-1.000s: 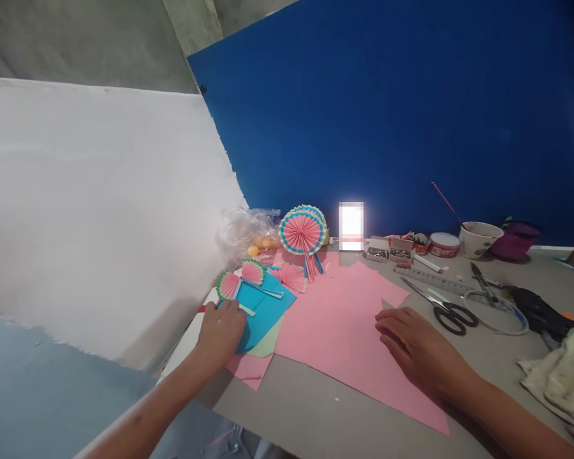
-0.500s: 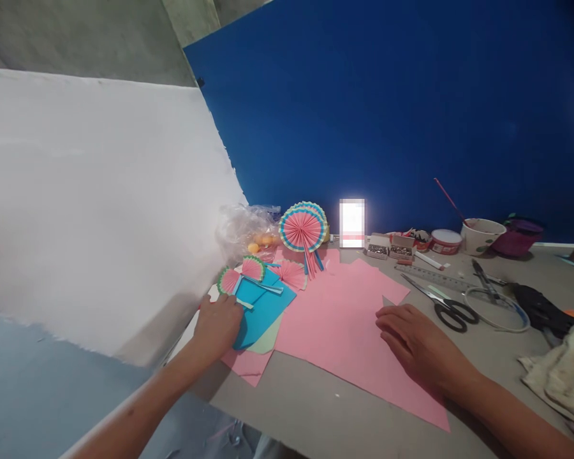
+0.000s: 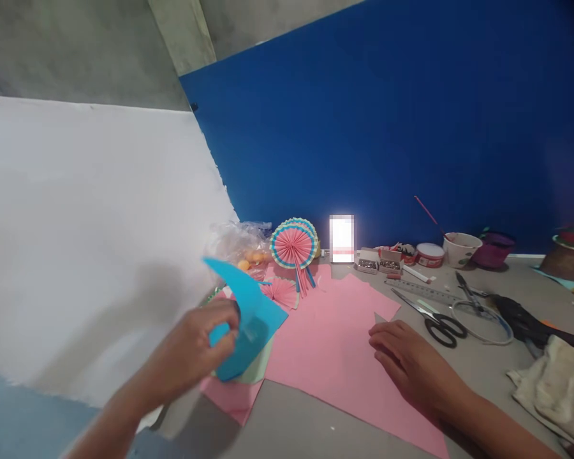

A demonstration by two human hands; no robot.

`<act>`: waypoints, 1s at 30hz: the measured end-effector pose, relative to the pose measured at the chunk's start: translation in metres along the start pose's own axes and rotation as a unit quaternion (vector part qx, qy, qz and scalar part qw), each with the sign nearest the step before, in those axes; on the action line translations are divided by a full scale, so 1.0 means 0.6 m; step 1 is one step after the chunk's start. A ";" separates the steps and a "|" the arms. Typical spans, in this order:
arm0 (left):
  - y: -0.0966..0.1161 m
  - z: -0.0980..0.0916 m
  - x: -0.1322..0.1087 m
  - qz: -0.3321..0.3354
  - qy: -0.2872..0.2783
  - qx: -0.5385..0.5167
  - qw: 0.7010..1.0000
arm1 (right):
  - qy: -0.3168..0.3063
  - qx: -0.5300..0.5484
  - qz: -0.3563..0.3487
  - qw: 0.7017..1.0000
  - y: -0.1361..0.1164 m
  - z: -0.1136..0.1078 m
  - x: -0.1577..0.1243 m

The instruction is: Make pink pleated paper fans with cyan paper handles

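Pinched in my left hand (image 3: 208, 338) is a sheet of blue paper (image 3: 256, 322), its far corner curling upward off the pile. Beneath it lie pale green paper (image 3: 258, 368) and pink paper (image 3: 236, 401). My right hand (image 3: 404, 354) lies with fingers stretched out on the large pink sheet (image 3: 320, 350), holding nothing. Beyond the blue sheet is a folded pink paper fan (image 3: 283, 292). A round pleated fan in pink, blue and cream (image 3: 294, 245) stands behind it. The small green-edged fan is mostly hidden behind the blue sheet.
Right of the pink sheet lie scissors (image 3: 442, 325), a ruler (image 3: 421, 291), a coiled cable (image 3: 483, 322) and a cloth (image 3: 555, 379). Small boxes (image 3: 367, 263), a white cup (image 3: 460, 250) and a purple pot (image 3: 493, 248) line the back. A plastic bag (image 3: 234, 245) sits at the left.
My left hand has gripped and lifted part of the blue sheet, which now curls up over the small fan's place. My right hand stays on the pink sheet. The view has shifted slightly.
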State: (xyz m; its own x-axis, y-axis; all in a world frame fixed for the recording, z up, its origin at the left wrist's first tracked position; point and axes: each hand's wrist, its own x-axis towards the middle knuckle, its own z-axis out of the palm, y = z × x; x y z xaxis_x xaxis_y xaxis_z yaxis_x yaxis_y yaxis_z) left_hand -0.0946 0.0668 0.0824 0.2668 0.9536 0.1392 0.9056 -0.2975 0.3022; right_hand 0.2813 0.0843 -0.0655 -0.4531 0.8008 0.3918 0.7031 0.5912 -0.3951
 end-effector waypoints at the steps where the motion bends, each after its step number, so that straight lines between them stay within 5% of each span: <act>1: 0.023 0.020 0.001 0.031 -0.020 0.034 0.999 | -0.005 0.002 0.005 1.000 -0.001 0.001 0.000; 4: 0.087 0.092 0.017 0.138 -0.103 0.139 0.975 | -0.004 0.005 0.033 0.999 0.003 0.012 -0.005; 7: 0.124 0.163 0.045 0.278 -0.128 0.174 0.936 | 0.052 0.012 0.077 0.996 0.019 0.032 -0.015; 10: 0.127 0.224 0.068 0.358 -0.143 0.195 0.902 | 0.134 -0.013 0.048 0.990 0.038 0.041 -0.017; 14: 0.102 0.285 0.087 0.405 -0.072 0.209 0.887 | 0.164 -0.102 -0.053 0.980 0.039 0.021 -0.008; 19: 0.089 0.299 0.093 0.372 -0.088 0.210 0.900 | 0.111 -0.097 -0.122 0.981 0.016 -0.007 0.001; 26: 0.109 0.290 0.099 0.258 -0.143 0.182 0.938 | 0.050 0.031 -0.033 0.998 0.023 0.004 0.000; 30: 0.098 0.296 0.100 0.284 -0.120 0.157 0.938 | 0.029 0.054 -0.048 0.997 0.028 -0.002 -0.001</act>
State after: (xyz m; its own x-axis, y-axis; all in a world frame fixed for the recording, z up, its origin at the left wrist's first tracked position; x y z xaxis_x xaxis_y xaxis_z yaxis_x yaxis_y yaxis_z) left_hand 0.0331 0.1147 -0.0590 0.7676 0.6400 -0.0347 0.6379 -0.7681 -0.0550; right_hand 0.2939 0.0937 -0.0711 -0.4802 0.7348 0.4790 0.5932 0.6743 -0.4398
